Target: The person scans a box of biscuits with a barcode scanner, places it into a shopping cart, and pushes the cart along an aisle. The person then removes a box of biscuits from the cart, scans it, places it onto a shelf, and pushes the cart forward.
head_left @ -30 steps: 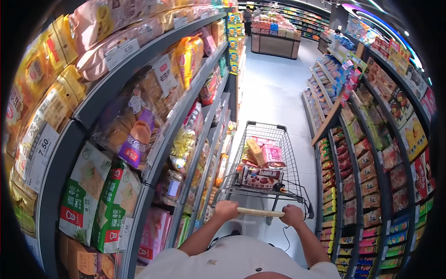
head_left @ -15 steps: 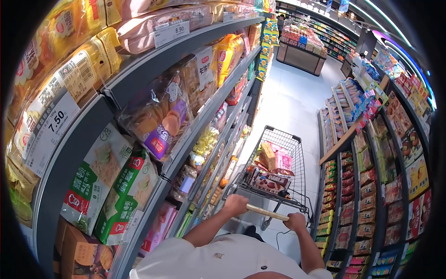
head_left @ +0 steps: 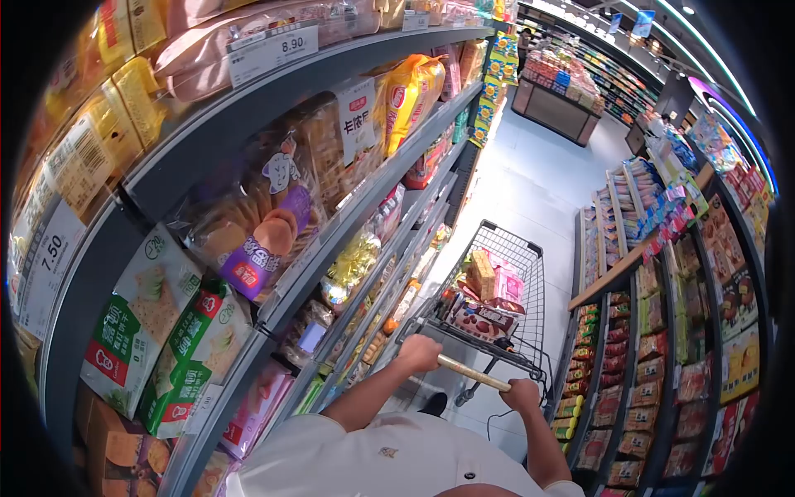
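My left hand is wrapped round the left end of the shopping cart's handle. At the handle's right end, my right hand is closed round the bar. The black wire cart stands in front of me. Inside it lie a brown snack bag, a pink package and a yellow-brown package.
A tall shelf of packaged bread and crackers runs close along my left. Another snack shelf lines the right side. Pale floor tiles stretch ahead to a display stand. A person stands far off.
The left shelf's goods have shifted left and toward me in view. The far display stand sits slightly lower and further right. Both hands stay on the handle.
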A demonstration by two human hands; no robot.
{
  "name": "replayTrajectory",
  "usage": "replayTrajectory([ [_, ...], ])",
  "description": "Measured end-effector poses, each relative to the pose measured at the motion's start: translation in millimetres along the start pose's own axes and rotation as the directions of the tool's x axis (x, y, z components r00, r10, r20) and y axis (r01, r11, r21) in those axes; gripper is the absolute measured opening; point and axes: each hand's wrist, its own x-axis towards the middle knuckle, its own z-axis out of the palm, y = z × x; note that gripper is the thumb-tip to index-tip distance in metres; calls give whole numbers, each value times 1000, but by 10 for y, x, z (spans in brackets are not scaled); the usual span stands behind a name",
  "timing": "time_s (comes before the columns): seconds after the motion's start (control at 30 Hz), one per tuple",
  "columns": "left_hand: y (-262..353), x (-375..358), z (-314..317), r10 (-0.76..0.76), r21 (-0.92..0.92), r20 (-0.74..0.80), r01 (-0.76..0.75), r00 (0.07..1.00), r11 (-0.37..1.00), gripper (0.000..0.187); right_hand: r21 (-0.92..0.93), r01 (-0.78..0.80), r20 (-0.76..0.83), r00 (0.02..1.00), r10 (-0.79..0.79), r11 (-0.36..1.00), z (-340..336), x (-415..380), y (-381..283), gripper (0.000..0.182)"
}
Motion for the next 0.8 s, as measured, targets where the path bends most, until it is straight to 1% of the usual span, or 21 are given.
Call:
replayTrajectory([
  [0.07, 17, 125, -40, -25, 15, 0, 25, 1000, 1000, 26, 16, 25, -29, 999, -25, 1000, 10, 128, 81, 31],
  [0.17, -17, 338, 20, 0, 5, -54, 0, 999, 1000, 27, 21, 19, -38, 999, -18, 1000, -40, 298, 162, 33],
  [0.3, -32, 572, -7, -13, 14, -21, 13, 1000, 1000, 24, 46, 50, -54, 997, -47, 998, -41, 529, 301, 35],
  [0.33, -37, 625, -1, -8, 6, -42, 8, 999, 1000, 21, 53, 45, -42, 998, -43, 998, -71, 574, 317, 36],
  [0.43, -38, 763, -27, -12, 27, -52, 14, 999, 1000, 20, 53, 52, -48, 998, -49, 997, -167, 682, 359, 36],
  [0.53, -11, 887, -97, -34, 56, -44, 37, 998, 998, 21, 52, 48, -30, 998, -46, 997, -248, 802, 401, 35],
  [0.63, -19, 1034, -102, -35, 63, -74, 40, 997, 997, 22, 69, 56, -14, 998, -55, 996, -283, 939, 483, 35],
  [0.8, 1, 1282, -132, -72, 85, -75, 79, 995, 993, 24, 97, 69, 13, 997, -71, 993, -401, 1146, 602, 41],
])
